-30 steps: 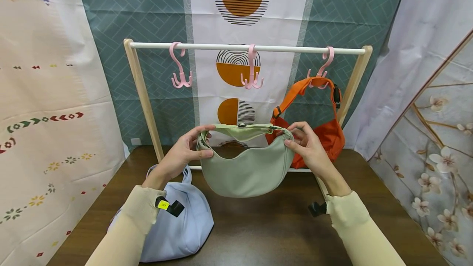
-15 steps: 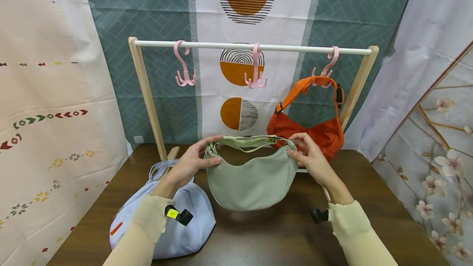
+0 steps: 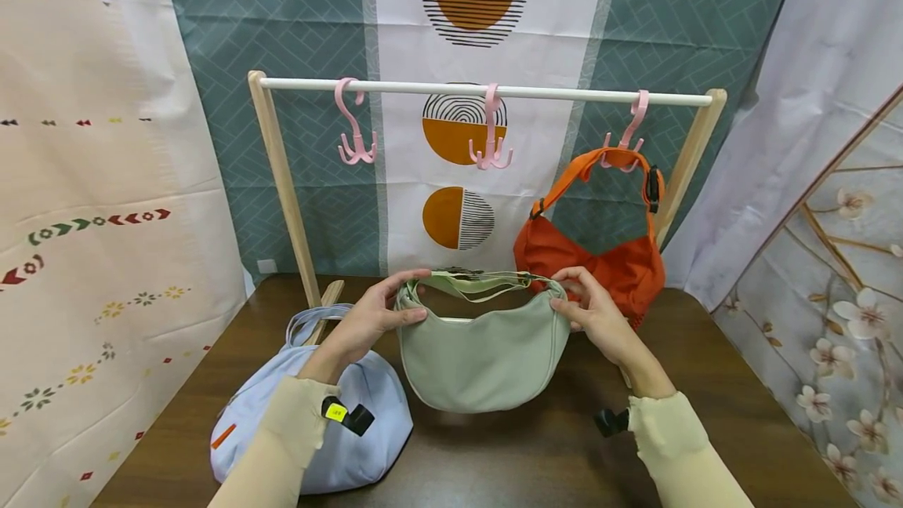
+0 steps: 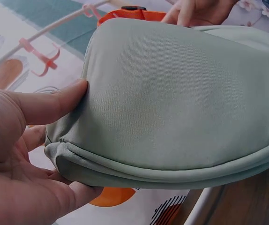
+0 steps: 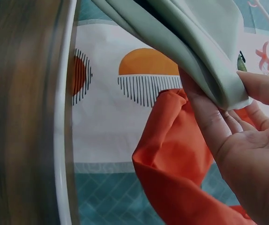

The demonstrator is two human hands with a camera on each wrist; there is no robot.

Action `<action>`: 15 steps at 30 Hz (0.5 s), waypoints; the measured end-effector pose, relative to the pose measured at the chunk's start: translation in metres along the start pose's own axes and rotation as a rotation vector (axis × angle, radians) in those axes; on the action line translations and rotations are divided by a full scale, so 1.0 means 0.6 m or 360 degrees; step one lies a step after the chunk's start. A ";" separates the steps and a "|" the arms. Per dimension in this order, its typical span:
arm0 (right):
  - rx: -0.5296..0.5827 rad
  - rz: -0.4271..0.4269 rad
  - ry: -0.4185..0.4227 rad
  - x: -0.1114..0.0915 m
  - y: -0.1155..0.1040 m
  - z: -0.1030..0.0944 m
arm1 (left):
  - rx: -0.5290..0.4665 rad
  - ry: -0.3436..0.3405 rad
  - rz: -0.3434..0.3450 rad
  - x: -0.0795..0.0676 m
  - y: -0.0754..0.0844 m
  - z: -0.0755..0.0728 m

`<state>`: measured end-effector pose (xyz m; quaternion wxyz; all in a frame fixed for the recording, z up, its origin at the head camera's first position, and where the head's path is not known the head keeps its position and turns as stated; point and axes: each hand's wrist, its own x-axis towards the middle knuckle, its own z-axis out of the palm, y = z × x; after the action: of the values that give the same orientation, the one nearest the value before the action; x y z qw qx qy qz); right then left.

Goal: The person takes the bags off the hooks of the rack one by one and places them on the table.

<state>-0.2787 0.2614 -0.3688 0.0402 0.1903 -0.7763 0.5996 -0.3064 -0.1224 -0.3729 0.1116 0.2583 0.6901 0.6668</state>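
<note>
Between both hands hangs a pale green crescent-shaped shoulder bag [image 3: 483,359], held just above the table, its strap drooping behind the top edge. My left hand [image 3: 377,312] pinches its left upper corner, thumb on the front face. At the opposite corner, my right hand [image 3: 592,312] grips the bag between thumb and fingers. The left wrist view shows the bag's smooth front and piped seam close to the left thumb [image 4: 64,101]. In the right wrist view, the fingers lie under the bag's folded end [image 5: 219,79]. An orange bag [image 3: 600,265] hangs behind the right hand.
A rack with a white rail [image 3: 423,88] and wooden legs stands at the back. Pink multi-prong hooks hang at its left [image 3: 356,128], middle [image 3: 490,132] and right [image 3: 631,128]; the right one carries the orange bag. A light blue bag [image 3: 367,422] rests on the brown table [image 3: 536,461] at left.
The green bag has come down and slightly right, with both hands still holding its corners. The view has shifted a little, and the light blue bag shows more fully.
</note>
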 end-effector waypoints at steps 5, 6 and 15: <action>0.0022 0.0024 -0.0020 -0.009 0.010 -0.008 | 0.0040 -0.0008 -0.0017 0.004 -0.004 0.009; 0.0038 0.0028 -0.0027 -0.010 0.011 -0.009 | 0.0049 -0.0008 -0.0021 0.005 -0.005 0.010; 0.0156 0.0083 -0.0048 -0.025 0.023 -0.009 | 0.0055 -0.0026 -0.0064 0.003 -0.017 0.016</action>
<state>-0.2704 0.2731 -0.3844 0.0035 0.1808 -0.7512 0.6349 -0.3053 -0.1127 -0.3833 0.1262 0.2517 0.7056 0.6502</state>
